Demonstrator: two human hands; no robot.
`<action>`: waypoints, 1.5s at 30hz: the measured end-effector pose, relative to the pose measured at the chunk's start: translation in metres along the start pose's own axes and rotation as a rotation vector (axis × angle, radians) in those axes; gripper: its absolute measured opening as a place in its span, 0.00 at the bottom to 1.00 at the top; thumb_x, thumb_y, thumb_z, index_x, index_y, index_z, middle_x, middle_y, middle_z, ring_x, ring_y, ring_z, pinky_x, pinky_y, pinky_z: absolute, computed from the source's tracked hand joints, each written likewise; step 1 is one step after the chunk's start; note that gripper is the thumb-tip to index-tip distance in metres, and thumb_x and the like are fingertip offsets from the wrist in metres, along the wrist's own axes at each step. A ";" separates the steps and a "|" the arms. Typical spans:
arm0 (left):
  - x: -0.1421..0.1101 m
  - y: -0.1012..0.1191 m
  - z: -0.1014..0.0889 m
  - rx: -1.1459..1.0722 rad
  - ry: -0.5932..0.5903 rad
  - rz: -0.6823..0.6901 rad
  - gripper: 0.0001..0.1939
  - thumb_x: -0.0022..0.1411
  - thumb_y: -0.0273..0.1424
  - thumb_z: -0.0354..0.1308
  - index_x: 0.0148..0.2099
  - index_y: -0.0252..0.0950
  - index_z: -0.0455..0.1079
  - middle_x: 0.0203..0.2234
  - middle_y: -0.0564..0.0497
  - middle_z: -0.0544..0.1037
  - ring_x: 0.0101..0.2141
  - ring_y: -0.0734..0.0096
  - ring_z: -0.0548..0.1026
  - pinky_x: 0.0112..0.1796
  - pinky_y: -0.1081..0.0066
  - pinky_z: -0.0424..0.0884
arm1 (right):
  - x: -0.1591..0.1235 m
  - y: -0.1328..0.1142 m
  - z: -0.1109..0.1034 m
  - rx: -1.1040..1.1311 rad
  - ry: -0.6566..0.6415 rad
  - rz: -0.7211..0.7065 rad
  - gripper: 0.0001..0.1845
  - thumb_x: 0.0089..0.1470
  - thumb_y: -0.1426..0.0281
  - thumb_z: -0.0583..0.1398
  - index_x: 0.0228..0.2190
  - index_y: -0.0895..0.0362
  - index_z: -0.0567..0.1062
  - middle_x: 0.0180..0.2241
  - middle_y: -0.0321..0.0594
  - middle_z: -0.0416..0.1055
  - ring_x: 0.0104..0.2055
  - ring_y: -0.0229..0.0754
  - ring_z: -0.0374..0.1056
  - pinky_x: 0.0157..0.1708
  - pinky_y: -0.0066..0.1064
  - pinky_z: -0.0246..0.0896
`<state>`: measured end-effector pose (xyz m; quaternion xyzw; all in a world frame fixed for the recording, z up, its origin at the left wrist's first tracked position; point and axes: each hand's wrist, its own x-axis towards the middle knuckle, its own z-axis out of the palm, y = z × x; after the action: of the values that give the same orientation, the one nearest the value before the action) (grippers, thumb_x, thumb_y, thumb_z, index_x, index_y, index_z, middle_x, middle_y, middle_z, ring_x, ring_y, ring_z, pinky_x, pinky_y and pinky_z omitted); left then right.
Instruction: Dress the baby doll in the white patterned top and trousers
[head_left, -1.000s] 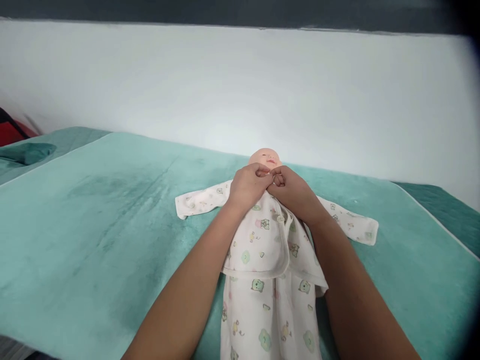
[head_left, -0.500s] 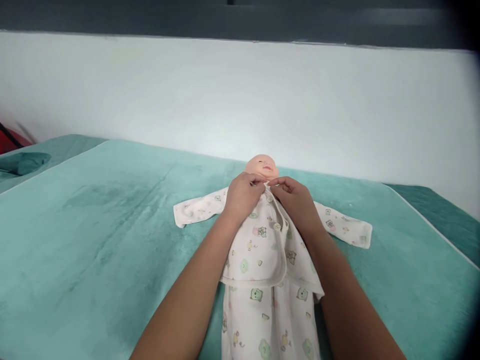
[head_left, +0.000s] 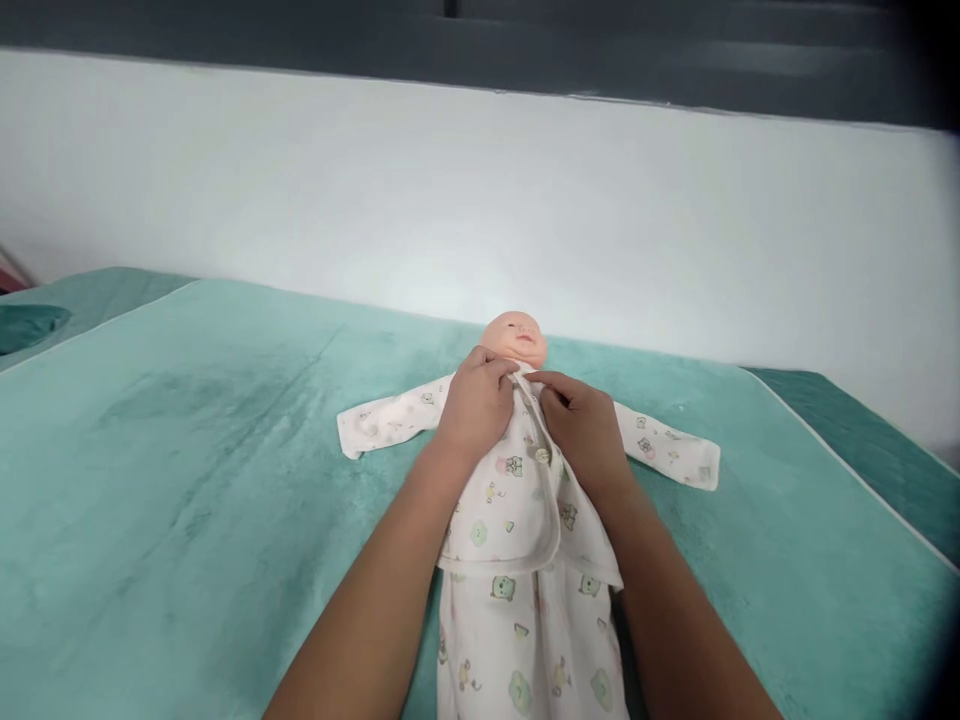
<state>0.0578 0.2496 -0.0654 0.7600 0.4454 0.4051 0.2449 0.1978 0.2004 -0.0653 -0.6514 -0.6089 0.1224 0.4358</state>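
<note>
A baby doll (head_left: 515, 336) lies on its back on a teal blanket (head_left: 187, 450), dressed in a white printed baby garment (head_left: 517, 520) with both sleeves spread out sideways. My left hand (head_left: 475, 402) is closed, pinching the left edge of the garment's collar just under the doll's chin. My right hand (head_left: 581, 425) is closed too, its fingertips gripping the right front flap near the top. A round button (head_left: 542, 456) shows on the chest between my wrists.
A white wall (head_left: 480, 200) rises right behind the doll's head. A darker teal surface (head_left: 885, 440) runs along the right edge of the blanket. Another teal piece (head_left: 26, 325) lies at far left.
Both hands have slid slightly down from the doll's chin to the collar. The view has shifted, so the doll sits a bit further left and lower.
</note>
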 end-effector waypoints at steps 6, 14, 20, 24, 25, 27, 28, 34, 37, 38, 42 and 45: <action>-0.003 -0.003 -0.001 -0.013 0.004 0.004 0.19 0.66 0.22 0.46 0.48 0.37 0.77 0.45 0.46 0.74 0.48 0.67 0.74 0.55 0.65 0.68 | -0.004 -0.003 -0.003 -0.035 -0.038 0.035 0.23 0.57 0.69 0.51 0.45 0.50 0.82 0.37 0.38 0.80 0.34 0.44 0.69 0.36 0.33 0.58; -0.012 0.000 -0.006 -0.204 0.096 -0.040 0.14 0.64 0.24 0.50 0.42 0.38 0.76 0.43 0.50 0.76 0.43 0.70 0.75 0.49 0.69 0.69 | -0.012 -0.003 -0.006 0.090 -0.091 0.098 0.19 0.60 0.64 0.52 0.47 0.50 0.78 0.33 0.37 0.76 0.33 0.42 0.66 0.36 0.34 0.57; -0.017 0.002 -0.009 -0.251 0.080 -0.004 0.14 0.60 0.20 0.48 0.33 0.38 0.74 0.37 0.52 0.77 0.41 0.70 0.74 0.45 0.70 0.68 | -0.027 -0.007 -0.016 0.112 -0.104 0.056 0.16 0.57 0.52 0.60 0.35 0.52 0.70 0.27 0.32 0.67 0.29 0.39 0.61 0.32 0.31 0.55; -0.017 0.003 -0.009 -0.262 0.051 0.014 0.14 0.59 0.20 0.48 0.33 0.38 0.74 0.37 0.52 0.77 0.40 0.71 0.74 0.45 0.69 0.67 | -0.028 -0.012 -0.020 -0.022 -0.154 0.036 0.16 0.54 0.53 0.62 0.35 0.51 0.68 0.30 0.32 0.67 0.30 0.39 0.61 0.31 0.32 0.54; -0.017 0.004 -0.009 -0.255 0.040 0.015 0.13 0.59 0.21 0.49 0.34 0.38 0.74 0.38 0.53 0.77 0.40 0.71 0.74 0.44 0.69 0.67 | -0.028 -0.012 -0.019 -0.018 -0.145 0.035 0.15 0.55 0.55 0.62 0.35 0.51 0.68 0.30 0.32 0.67 0.30 0.39 0.61 0.31 0.32 0.54; -0.018 0.006 -0.009 -0.234 0.025 0.011 0.11 0.59 0.23 0.52 0.36 0.39 0.75 0.38 0.53 0.77 0.40 0.70 0.73 0.44 0.69 0.67 | -0.028 -0.011 -0.018 0.031 -0.115 0.025 0.11 0.56 0.59 0.61 0.34 0.52 0.69 0.30 0.32 0.67 0.30 0.39 0.61 0.32 0.32 0.54; -0.018 0.008 -0.009 -0.227 0.020 0.005 0.09 0.60 0.24 0.54 0.37 0.39 0.75 0.38 0.52 0.77 0.40 0.69 0.73 0.45 0.68 0.67 | -0.027 -0.010 -0.017 0.072 -0.104 0.021 0.09 0.57 0.60 0.60 0.34 0.52 0.70 0.29 0.32 0.67 0.30 0.39 0.61 0.33 0.32 0.54; -0.020 0.014 -0.012 -0.242 -0.025 -0.043 0.04 0.62 0.31 0.58 0.38 0.39 0.74 0.39 0.51 0.79 0.44 0.66 0.74 0.47 0.66 0.68 | -0.022 0.001 -0.013 0.366 -0.090 0.144 0.08 0.56 0.63 0.59 0.30 0.54 0.73 0.27 0.32 0.66 0.28 0.37 0.59 0.31 0.29 0.54; -0.021 0.013 -0.014 -0.254 -0.064 -0.037 0.05 0.62 0.30 0.57 0.38 0.39 0.75 0.40 0.51 0.78 0.45 0.66 0.73 0.50 0.66 0.67 | -0.020 0.005 -0.013 0.454 -0.099 0.182 0.09 0.55 0.62 0.60 0.30 0.54 0.74 0.26 0.32 0.67 0.27 0.36 0.58 0.29 0.29 0.54; -0.021 0.013 -0.015 -0.268 -0.082 -0.031 0.06 0.63 0.30 0.57 0.38 0.40 0.75 0.41 0.51 0.78 0.46 0.66 0.73 0.51 0.66 0.66 | -0.020 0.006 -0.013 0.462 -0.099 0.185 0.09 0.55 0.62 0.61 0.30 0.54 0.75 0.26 0.32 0.67 0.27 0.36 0.58 0.29 0.29 0.54; -0.021 0.010 -0.019 -0.311 -0.128 -0.055 0.06 0.62 0.30 0.57 0.40 0.41 0.75 0.45 0.51 0.77 0.47 0.66 0.73 0.52 0.65 0.65 | -0.020 0.008 -0.012 0.448 -0.087 0.180 0.08 0.54 0.62 0.61 0.31 0.54 0.76 0.26 0.32 0.68 0.27 0.36 0.59 0.29 0.29 0.55; -0.021 0.009 -0.020 -0.309 -0.137 -0.065 0.05 0.62 0.31 0.58 0.40 0.40 0.75 0.44 0.51 0.77 0.47 0.65 0.73 0.52 0.65 0.65 | -0.019 0.007 -0.012 0.450 -0.083 0.168 0.08 0.54 0.62 0.61 0.31 0.54 0.77 0.27 0.33 0.69 0.27 0.36 0.60 0.29 0.29 0.56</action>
<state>0.0401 0.2266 -0.0562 0.7244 0.3844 0.4078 0.4014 0.2068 0.1787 -0.0707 -0.5809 -0.5273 0.3174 0.5328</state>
